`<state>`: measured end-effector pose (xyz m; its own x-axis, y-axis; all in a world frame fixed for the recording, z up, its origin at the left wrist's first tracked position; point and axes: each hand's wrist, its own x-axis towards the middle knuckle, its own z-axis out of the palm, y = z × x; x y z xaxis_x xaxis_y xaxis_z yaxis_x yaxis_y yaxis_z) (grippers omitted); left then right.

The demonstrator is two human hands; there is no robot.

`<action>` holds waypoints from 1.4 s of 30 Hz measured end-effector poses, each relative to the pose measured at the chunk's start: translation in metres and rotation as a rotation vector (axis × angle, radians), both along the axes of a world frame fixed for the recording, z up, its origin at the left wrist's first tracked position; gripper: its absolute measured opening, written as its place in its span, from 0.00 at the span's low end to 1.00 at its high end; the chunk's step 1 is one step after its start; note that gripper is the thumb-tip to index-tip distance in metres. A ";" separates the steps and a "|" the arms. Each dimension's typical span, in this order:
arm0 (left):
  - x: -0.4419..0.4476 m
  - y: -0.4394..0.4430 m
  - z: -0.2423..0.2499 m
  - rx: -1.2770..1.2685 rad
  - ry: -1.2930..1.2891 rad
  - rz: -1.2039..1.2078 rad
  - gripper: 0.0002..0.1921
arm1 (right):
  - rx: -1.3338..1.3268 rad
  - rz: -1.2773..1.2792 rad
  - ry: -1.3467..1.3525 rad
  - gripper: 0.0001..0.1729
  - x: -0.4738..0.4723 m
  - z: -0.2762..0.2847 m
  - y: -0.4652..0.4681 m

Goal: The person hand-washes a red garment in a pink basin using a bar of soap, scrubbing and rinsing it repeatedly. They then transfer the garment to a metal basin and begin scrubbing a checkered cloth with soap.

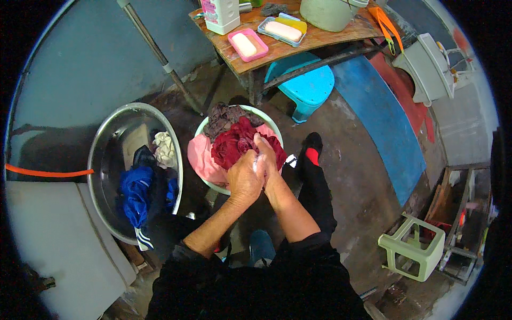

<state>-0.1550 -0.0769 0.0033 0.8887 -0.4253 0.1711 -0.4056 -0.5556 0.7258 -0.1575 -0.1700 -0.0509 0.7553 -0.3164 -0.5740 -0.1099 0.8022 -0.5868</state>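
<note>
Close together over a pale green basin (277,127), my left hand (245,175) and my right hand (267,157) grip a bunched dark red cloth (230,149). White suds show between the fingers. Inside the basin a grey-brown cloth (224,119) lies towards the far side. A pink cloth (201,154) hangs over the left part of the rim. Left of it stands a large metal basin (105,204) with blue clothing (137,192), a dark garment and a crumpled cream cloth (164,149). My hands cover part of the red cloth.
A wooden table (240,66) ahead carries soap bars in a pink dish (262,50) and a blue dish (294,43), a white bottle (221,18) and a bucket (326,16). Beneath is a blue stool (310,86). A pale green stool (424,250) lies tipped at right. A metal pole (150,42) leans left.
</note>
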 end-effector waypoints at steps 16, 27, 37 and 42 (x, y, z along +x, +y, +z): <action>0.091 0.040 -0.015 -0.521 0.690 -0.030 0.05 | 0.007 0.225 -0.130 0.38 -0.002 0.044 0.018; -0.020 0.001 0.027 -0.073 -0.055 -0.170 0.16 | 0.125 0.125 -0.628 0.18 -0.022 -0.051 -0.003; 0.011 -0.003 0.034 -0.017 -0.121 -0.144 0.12 | -0.129 0.174 -0.403 0.12 -0.011 -0.042 -0.006; 0.030 0.007 0.001 -0.249 -0.017 -0.068 0.15 | -0.177 -0.215 -0.217 0.12 -0.018 0.009 0.027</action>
<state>-0.1250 -0.0704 0.0042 0.8558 -0.4265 0.2927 -0.4490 -0.3317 0.8297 -0.1757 -0.1435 -0.0415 0.7591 -0.5616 -0.3293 0.1934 0.6775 -0.7096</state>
